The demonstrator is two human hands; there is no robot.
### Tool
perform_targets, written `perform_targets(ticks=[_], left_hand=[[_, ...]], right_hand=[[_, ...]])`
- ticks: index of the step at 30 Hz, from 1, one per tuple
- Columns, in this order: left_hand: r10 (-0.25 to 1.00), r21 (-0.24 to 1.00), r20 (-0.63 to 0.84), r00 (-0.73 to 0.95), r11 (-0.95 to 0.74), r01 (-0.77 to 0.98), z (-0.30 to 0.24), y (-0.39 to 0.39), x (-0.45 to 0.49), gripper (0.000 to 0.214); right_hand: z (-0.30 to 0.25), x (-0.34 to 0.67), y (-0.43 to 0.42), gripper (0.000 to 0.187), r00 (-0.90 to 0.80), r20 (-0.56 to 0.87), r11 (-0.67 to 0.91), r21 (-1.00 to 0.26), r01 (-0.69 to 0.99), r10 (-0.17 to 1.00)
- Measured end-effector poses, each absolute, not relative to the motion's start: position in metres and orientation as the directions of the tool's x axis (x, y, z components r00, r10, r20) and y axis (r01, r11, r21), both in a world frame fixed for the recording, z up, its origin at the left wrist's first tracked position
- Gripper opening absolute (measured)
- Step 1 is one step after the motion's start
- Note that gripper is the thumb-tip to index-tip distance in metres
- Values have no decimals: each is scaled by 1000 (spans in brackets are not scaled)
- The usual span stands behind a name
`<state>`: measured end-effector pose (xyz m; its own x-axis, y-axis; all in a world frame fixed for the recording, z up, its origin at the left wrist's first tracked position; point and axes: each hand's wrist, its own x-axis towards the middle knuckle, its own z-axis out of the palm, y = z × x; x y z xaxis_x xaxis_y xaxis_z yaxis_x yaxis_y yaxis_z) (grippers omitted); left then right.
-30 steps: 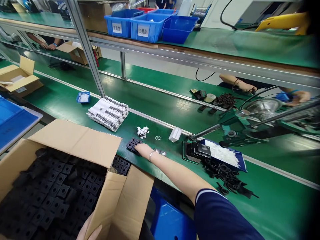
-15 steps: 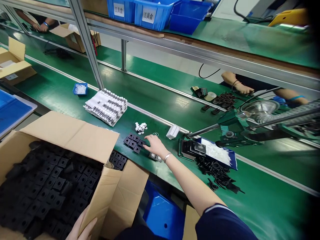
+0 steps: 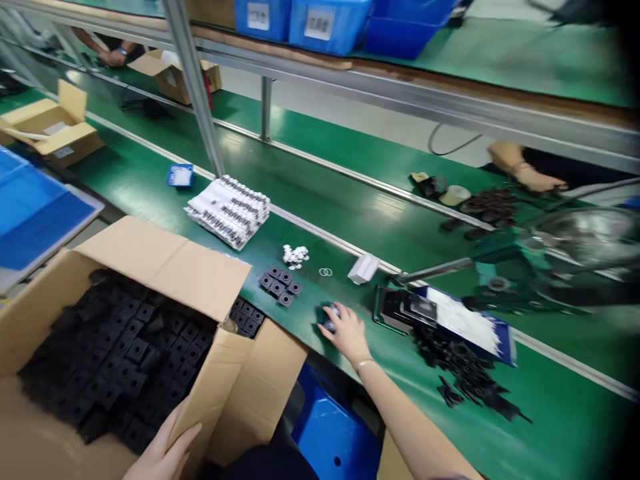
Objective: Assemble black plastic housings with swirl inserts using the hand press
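My left hand (image 3: 165, 447) grips the near right wall of an open cardboard box (image 3: 235, 377), thumb on one side. Many black square parts (image 3: 133, 350), each with a round hole, fill the box. On the green bench my right hand (image 3: 349, 335) curls its fingers over small dark parts (image 3: 330, 321), mostly covered by the fingers and blurred. Left of it sits a small group of black square parts (image 3: 277, 287). Behind them lie a heap of small white pieces (image 3: 295, 256) and thin rings (image 3: 325, 272).
A stack of white sheets with dark pieces (image 3: 227, 210) and a blue tray (image 3: 180, 175) lie farther left. A white block (image 3: 363, 269), a press (image 3: 500, 280) and loose black parts (image 3: 465, 370) stand right. Across the bench a co-worker's hand (image 3: 540, 179) shows.
My right hand has moved from the group of black squares toward me and right, onto the parts near the bench edge. My left hand stays on the box; the view has shifted.
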<state>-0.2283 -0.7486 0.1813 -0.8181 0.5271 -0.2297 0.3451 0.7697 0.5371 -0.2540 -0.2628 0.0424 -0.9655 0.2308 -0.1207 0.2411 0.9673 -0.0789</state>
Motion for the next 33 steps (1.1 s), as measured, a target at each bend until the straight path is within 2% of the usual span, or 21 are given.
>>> perform_targets(ticks=[4, 9, 11, 13, 16, 18, 24, 26, 29, 33], left_hand=[[418, 513, -383, -824, 838, 186, 217, -725, -229, 42], [450, 467, -331, -830, 842, 270, 229, -721, -222, 47], [451, 445, -336, -827, 850, 282, 228, -725, -219, 47], [461, 422, -348, -817, 855, 302, 226, -728, -218, 48], [489, 375, -359, -795, 856, 356, 221, -733, -219, 58], [506, 332, -350, -788, 854, 401, 217, -735, -219, 64], [490, 190, -372, -788, 872, 452, 218, -730, -214, 56], [477, 175, -396, -785, 878, 446, 224, -728, -213, 53], [483, 199, -391, -783, 875, 441, 231, -730, -210, 55], [523, 307, -288, -802, 844, 440, 221, -739, -209, 50]], right_hand=[[38, -219, -243, 40, -958, -73, 956, -77, 284, 278], [38, -199, -233, 55, -956, 88, 960, -28, 279, 280], [52, -194, -237, 60, -943, 142, 953, -50, 298, 302], [68, -186, -244, 60, -926, 157, 937, -125, 326, 343], [85, -164, -259, 51, -921, 119, 914, -222, 340, 372], [89, -142, -275, 43, -933, 72, 917, -228, 328, 352], [91, -78, -351, 25, -980, -147, 941, -293, 172, 134], [92, -61, -369, 26, -973, -207, 940, -299, 163, 102], [94, -37, -376, 32, -951, -273, 935, -277, 222, 145], [97, -7, -352, 30, -898, -339, 896, -243, 372, 281]])
